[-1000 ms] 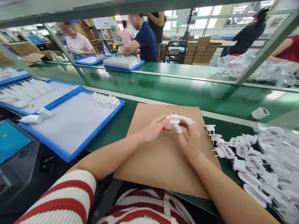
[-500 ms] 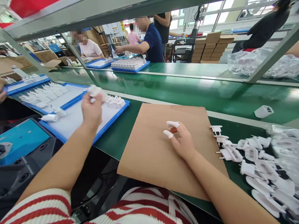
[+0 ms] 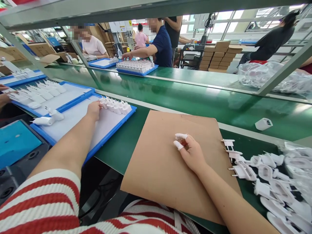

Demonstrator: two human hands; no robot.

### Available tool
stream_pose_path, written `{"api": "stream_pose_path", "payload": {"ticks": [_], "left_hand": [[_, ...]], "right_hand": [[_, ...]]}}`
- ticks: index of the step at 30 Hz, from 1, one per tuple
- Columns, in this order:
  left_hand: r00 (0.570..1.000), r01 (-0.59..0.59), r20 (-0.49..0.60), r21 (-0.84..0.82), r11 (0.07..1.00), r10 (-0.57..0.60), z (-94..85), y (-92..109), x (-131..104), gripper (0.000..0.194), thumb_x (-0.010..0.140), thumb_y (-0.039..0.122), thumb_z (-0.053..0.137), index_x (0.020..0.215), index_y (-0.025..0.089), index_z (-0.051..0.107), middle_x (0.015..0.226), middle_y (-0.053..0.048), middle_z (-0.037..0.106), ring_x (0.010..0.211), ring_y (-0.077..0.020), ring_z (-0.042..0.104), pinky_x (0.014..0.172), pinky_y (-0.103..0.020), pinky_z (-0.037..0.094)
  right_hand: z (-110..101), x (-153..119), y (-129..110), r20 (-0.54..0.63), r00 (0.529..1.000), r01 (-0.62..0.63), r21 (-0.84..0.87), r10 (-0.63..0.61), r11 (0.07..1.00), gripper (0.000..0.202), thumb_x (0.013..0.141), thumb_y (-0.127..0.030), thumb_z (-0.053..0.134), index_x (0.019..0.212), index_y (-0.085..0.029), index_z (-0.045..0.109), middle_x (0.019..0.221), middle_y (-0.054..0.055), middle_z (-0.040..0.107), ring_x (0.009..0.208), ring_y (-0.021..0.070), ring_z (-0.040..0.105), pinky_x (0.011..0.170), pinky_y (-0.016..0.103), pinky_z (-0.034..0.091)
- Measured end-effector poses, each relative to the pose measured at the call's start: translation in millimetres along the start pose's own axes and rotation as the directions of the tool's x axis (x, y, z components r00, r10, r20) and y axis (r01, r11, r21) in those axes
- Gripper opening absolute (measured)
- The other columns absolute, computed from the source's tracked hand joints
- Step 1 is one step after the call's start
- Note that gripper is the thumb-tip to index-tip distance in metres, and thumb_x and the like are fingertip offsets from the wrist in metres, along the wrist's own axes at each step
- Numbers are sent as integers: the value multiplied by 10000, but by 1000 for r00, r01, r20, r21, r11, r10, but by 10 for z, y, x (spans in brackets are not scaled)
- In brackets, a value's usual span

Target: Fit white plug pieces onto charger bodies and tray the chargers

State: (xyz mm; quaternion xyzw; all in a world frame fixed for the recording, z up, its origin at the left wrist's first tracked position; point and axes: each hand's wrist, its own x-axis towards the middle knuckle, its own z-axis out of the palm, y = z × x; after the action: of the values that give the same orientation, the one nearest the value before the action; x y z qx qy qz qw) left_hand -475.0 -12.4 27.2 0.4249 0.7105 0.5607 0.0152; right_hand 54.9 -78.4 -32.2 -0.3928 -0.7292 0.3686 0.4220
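Observation:
My left hand (image 3: 93, 111) reaches into a blue-rimmed tray (image 3: 117, 130), fingers closed on a white plug adapter (image 3: 103, 102) at the left end of a short row. Part of that adapter is hidden behind the fingers. The other adapters in the row (image 3: 119, 107) stand with their pins up. Over a brown cardboard sheet (image 3: 151, 162), my right hand (image 3: 193, 152) is empty, its thumb and forefinger apart and capped with white finger cots. White two-pin plug parts (image 3: 243, 170) lie at the cardboard's right edge.
A second blue tray (image 3: 78, 87) with adapters adjoins on the left; another person's hand (image 3: 3, 96) is beside it. More plug parts (image 3: 280, 191) and a plastic bag (image 3: 299, 156) lie right. A white housing (image 3: 263, 123) sits on the green belt. Co-workers are across the line.
My left hand has lowered the white adapter from above the tray to the left end of the row. My right hand stays over the cardboard with little change.

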Motion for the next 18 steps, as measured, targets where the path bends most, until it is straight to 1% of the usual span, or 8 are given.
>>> {"api": "stream_pose_path", "payload": {"ticks": [2, 3, 5, 7, 9, 10, 14, 18], "left_hand": [[999, 37, -29, 50, 998, -36, -93, 19, 8, 488, 689, -17, 626, 1170, 45, 578, 1095, -23, 620, 1010, -138, 490, 1119, -361, 406], [1000, 5, -27, 98, 995, -2, -141, 46, -5, 602, 651, -31, 665, 1239, 62, 573, 1240, -37, 584, 1145, -153, 465, 1192, -378, 337], [987, -157, 60, 237, 959, 147, -212, 124, -62, 736, 593, -41, 754, 1294, 116, 597, 1456, -46, 456, 1380, -196, 339, 1281, -397, 182], [935, -337, 237, 365, 868, 264, -233, 215, -140, 724, 575, -10, 832, 1255, 155, 647, 1556, -47, 360, 1493, -251, 223, 1303, -444, 91], [891, -418, 361, 419, 806, 274, -211, 292, -211, 656, 578, 51, 898, 1186, 161, 677, 1602, -48, 316, 1536, -298, 152, 1303, -499, 50], [887, -417, 382, 430, 800, 257, -190, 320, -237, 611, 580, 77, 923, 1138, 149, 684, 1607, -55, 317, 1546, -316, 132, 1302, -517, 39], [907, -354, 372, 419, 836, 198, -104, 328, -271, 428, 617, 94, 944, 924, 101, 646, 1517, -93, 443, 1539, -335, 208, 1313, -532, 89], [887, -411, 376, 382, 828, 267, -40, 201, -275, 431, 594, 67, 943, 902, 81, 643, 1434, -110, 550, 1536, -300, 252, 1317, -469, 133]], "right_hand": [[7, 7, 2, 7, 1000, -14, -7, 14, 1000, 269, 976, -393, 607, 1200, -253, 659, 1093, 53, 697, 893, 193, 676, 856, 400, 576], [11, 10, 2, 12, 1000, -19, -10, 19, 1000, 268, 975, -389, 608, 1201, -254, 659, 1091, 53, 698, 890, 192, 674, 854, 403, 576], [14, 13, 1, 20, 999, -25, -11, 25, 1000, 264, 973, -380, 607, 1199, -253, 660, 1093, 55, 699, 888, 191, 670, 853, 406, 576], [13, 13, -2, 25, 999, -27, -11, 27, 1000, 261, 971, -368, 603, 1197, -252, 660, 1098, 56, 698, 883, 189, 668, 855, 407, 575], [8, 10, -3, 27, 999, -27, -12, 27, 1000, 261, 969, -359, 601, 1198, -251, 661, 1100, 56, 696, 878, 186, 664, 856, 405, 576], [6, 8, -2, 26, 999, -25, -12, 26, 1000, 261, 967, -356, 601, 1198, -251, 662, 1101, 57, 694, 876, 185, 663, 855, 404, 577], [2, 5, 4, 27, 999, -20, -8, 20, 1000, 256, 968, -347, 594, 1194, -249, 661, 1105, 57, 692, 884, 183, 667, 857, 395, 587], [8, 5, 12, 38, 999, -13, -26, 14, 1000, 261, 970, -354, 593, 1198, -246, 661, 1106, 61, 695, 892, 188, 670, 857, 398, 594]]}}
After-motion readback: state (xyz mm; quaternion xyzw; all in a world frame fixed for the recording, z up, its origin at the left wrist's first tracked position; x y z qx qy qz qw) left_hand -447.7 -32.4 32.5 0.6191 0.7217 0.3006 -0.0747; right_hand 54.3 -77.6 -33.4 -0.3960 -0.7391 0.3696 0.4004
